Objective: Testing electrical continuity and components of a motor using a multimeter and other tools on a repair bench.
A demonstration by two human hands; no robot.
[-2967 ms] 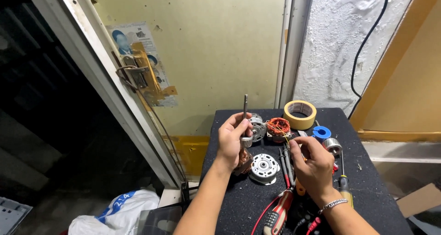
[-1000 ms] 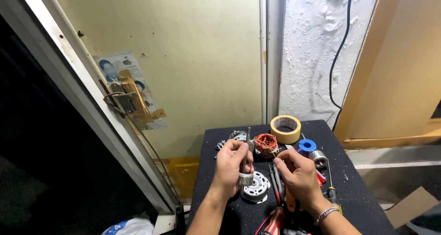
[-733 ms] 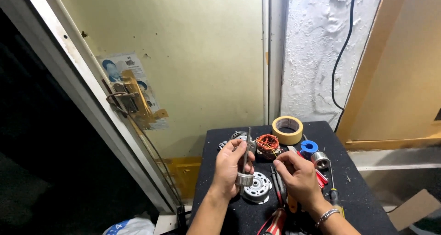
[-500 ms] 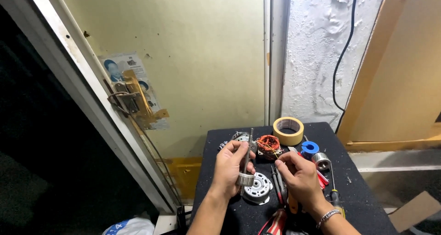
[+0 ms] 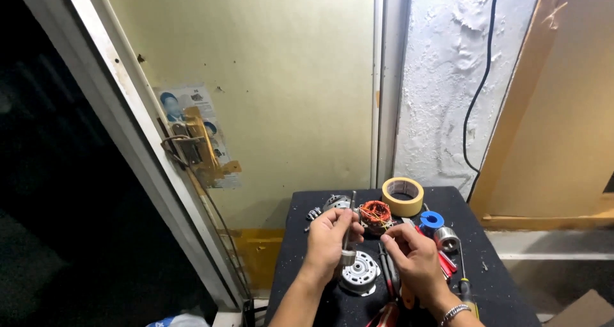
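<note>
My left hand (image 5: 330,239) grips a thin metal motor shaft (image 5: 350,228), held upright over the black table (image 5: 499,288). A round silver motor end cover (image 5: 359,273) lies just below that hand. My right hand (image 5: 412,260) hovers beside it with fingers curled; whether it holds anything I cannot tell. A copper-wound stator (image 5: 375,214) sits just behind both hands.
A roll of yellow masking tape (image 5: 403,195), a blue spool (image 5: 432,220), a small metal cylinder (image 5: 446,238) and red-handled tools (image 5: 441,262) lie on the table. A door frame with a latch (image 5: 192,149) stands left. A black cable (image 5: 481,90) runs down the wall.
The hands with the shaft have stayed close above the silver cover. The view has tilted up since three seconds ago, so the table sits lower in the frame.
</note>
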